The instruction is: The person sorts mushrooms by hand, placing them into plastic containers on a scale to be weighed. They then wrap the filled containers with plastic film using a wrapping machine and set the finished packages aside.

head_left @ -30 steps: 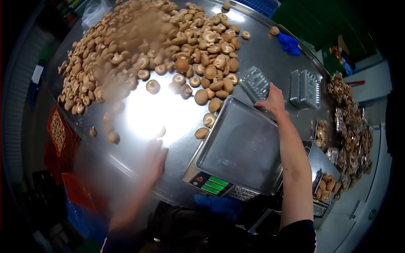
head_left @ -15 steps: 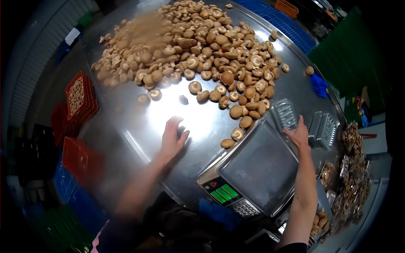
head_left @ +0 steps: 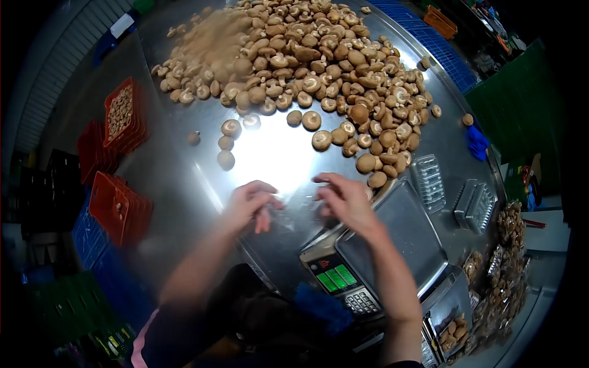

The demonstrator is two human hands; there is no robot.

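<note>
My left hand hovers over the steel table, its bent fingers apart and slightly blurred, pointing right. Facing it, my right hand has its forefinger stretched and its thumb apart from it. A faint see-through glint shows between the hands; I cannot make out what it is. Under my right forearm is a weighing scale with a lit green display. Beyond the hands lie loose shiitake mushrooms, in front of a large shiitake heap. A clear plastic tray rests right of the scale.
More clear trays are stacked to the right. Bagged mushrooms pile up at the right edge, near a blue glove-like item. Red crates stand at the left, one holding mushrooms. The steel table has a raised edge.
My right hand has left the clear tray and moved left across the scale, close to my left hand. The view has shifted. Some loose mushrooms at the left lie in different spots.
</note>
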